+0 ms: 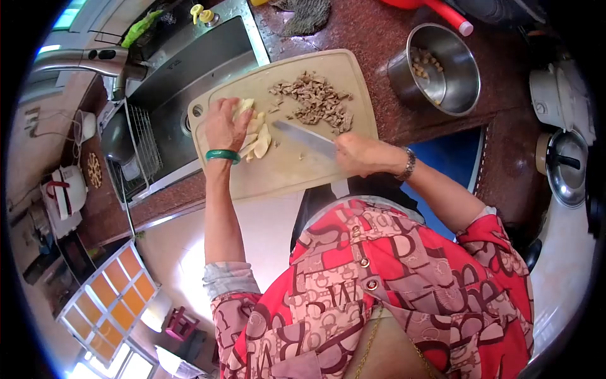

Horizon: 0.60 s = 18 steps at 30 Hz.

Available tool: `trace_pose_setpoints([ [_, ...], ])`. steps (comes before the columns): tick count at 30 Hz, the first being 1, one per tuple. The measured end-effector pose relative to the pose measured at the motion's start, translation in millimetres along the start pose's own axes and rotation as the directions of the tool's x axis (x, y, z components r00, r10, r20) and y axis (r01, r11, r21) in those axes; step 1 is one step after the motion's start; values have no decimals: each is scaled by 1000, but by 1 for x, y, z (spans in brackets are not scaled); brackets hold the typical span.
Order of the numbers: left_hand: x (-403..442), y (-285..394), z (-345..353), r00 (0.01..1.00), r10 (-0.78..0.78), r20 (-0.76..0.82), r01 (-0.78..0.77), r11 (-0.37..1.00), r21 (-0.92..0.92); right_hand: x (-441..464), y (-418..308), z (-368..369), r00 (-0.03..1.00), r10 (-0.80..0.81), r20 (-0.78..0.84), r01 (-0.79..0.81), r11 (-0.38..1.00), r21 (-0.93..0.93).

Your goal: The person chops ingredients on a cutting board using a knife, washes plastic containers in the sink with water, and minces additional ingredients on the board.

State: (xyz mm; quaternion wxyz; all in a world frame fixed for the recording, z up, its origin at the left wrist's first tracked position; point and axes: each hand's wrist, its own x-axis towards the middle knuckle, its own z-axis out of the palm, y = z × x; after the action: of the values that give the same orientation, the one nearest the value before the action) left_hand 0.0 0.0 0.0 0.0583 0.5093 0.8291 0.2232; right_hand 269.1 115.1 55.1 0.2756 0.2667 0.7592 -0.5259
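A beige cutting board lies across the sink edge and the counter. My right hand is closed around the handle of a kitchen knife, its blade pointing left toward the board's middle. My left hand rests at the board's left side, fingers curled over pale yellow vegetable slices whose kind I cannot make out. Its fingertips are partly hidden. Some slices spread out beside the hand, close to the knife tip. Farther back on the board is a pile of chopped brown meat.
A steel pot with small pale chunks inside stands right of the board. Behind the board is the sink with its faucet. A wire rack is at the left. A dark cloth and a red handle lie at the back.
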Motion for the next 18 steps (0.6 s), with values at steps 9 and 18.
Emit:
trace_pose_setpoints([
  [9, -34, 2, -17, 970, 185, 158, -172, 981, -91, 33, 9, 33, 903, -261, -340, 243, 965, -96],
  [18, -65, 0, 14, 988, 145, 56, -151, 982, 112, 31, -58, 42, 880, -163, -446, 22, 953, -303],
])
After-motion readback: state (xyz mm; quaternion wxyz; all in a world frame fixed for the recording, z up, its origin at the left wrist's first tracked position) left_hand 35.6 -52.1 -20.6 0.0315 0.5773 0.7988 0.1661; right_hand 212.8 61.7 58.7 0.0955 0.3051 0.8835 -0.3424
